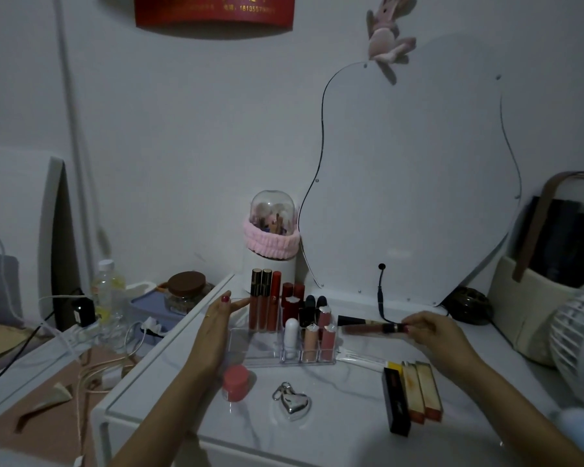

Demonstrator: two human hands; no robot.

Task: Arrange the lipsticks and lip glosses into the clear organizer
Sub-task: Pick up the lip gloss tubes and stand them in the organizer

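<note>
While right hand (429, 328) pinches lip gloss (373, 329), left hand (218, 326) flat against organizer (267, 357), labels unreadable.

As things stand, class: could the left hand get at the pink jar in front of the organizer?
Probably yes. The left hand is open beside the organizer, and the pink jar stands just below its wrist with nothing between them.

We hold our left hand (216, 326) flat, fingers straight, arm extended; our right hand (434, 333) pinches with curled fingertips, forearm angled inward.
</note>
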